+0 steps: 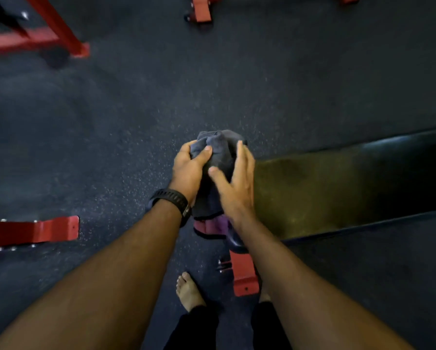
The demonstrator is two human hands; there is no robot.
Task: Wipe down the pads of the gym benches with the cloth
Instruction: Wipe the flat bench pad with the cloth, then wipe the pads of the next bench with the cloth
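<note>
Dark speckled rubber floor [237,79], dimly lit, red steel equipment frames [52,36] at its edges.

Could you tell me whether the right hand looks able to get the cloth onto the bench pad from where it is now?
Probably yes. The right hand is on the cloth beside the pad's near end, with nothing visible between them.

**Materials and finishes in my feed**

I see a soft, matt grey cloth [215,157], bunched and creased. At three o'clock of it the bench pad [338,183] looks like smooth dark vinyl with a dull sheen. The frame [244,276] is glossy red-painted metal. The floor [136,109] reads as rough, speckled rubber. The watch strap [172,198] is matt black.
</note>
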